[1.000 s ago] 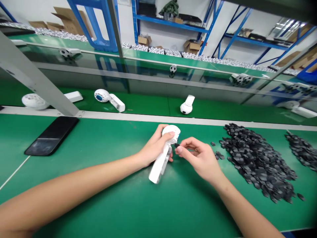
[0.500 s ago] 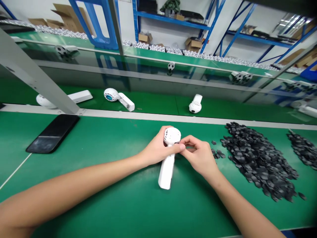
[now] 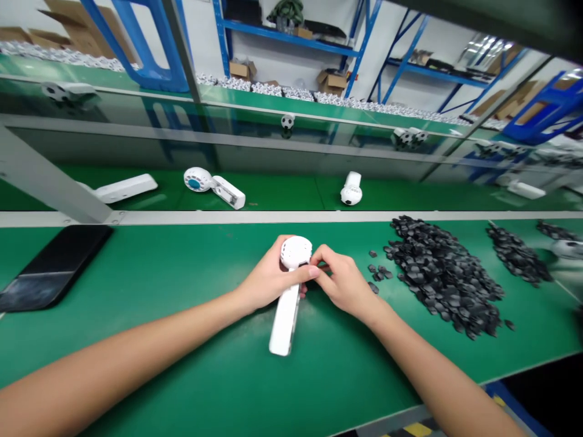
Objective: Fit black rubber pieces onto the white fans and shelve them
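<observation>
Near bench's far edge, pinches — cannot tell what — with right hand; grips handheld fan, likely light, with left hand, best by neck.

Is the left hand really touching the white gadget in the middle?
Touching. The head view shows it plainly: the left hand wraps around the white gadget, its thumb lying across it just below the round head.
</observation>
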Available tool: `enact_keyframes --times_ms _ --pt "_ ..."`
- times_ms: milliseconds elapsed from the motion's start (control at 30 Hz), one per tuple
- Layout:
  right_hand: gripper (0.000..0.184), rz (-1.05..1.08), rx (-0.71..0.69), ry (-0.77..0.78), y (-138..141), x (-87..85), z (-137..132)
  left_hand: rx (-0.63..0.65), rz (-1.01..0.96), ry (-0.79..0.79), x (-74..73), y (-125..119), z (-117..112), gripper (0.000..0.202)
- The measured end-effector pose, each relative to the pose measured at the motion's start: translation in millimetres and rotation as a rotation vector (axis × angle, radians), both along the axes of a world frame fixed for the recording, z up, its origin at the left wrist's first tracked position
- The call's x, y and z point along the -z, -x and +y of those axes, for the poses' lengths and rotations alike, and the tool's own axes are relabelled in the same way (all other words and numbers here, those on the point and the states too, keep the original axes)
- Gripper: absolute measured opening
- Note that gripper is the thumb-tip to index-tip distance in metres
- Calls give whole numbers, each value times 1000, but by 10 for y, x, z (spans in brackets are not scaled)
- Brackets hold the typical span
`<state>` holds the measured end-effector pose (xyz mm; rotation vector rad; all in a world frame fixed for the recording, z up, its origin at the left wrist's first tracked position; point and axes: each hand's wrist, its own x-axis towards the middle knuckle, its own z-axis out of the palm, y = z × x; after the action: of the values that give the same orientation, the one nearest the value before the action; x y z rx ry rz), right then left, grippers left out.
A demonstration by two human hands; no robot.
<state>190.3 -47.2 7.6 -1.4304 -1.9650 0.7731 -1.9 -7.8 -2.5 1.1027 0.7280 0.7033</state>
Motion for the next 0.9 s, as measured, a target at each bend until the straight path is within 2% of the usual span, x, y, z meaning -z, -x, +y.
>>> enact_keyframes --times_ms 67,133,233,300,433,567,733,900 --pt "18 -65 -95 36 -124 -148 5 64 11 9 6 29 34 64" --pt "23 -104 -93 1 -285 -277 -8 119 24 -3 16 59 69 64" --pt "30 -140 150 -134 -544 -332 -92 148 25 -32 28 94 90 59" --pt "30 -219 224 -165 -701 -258 -213 158 16 -42 29 104 87 57" --pt "26 -384 289 -224 -968 46 -576 211 18 -42 12 101 89 56" --pt "31 -485 229 -190 -1113 287 -843 261 2 -51 9 106 116 54" --pt "30 -526 230 -220 -1119 327 -850 235 -16 -46 58 123 125 57" --pt "28 -435 297 -191 -1105 287 -823 243 0 -43 84 129 124 52"
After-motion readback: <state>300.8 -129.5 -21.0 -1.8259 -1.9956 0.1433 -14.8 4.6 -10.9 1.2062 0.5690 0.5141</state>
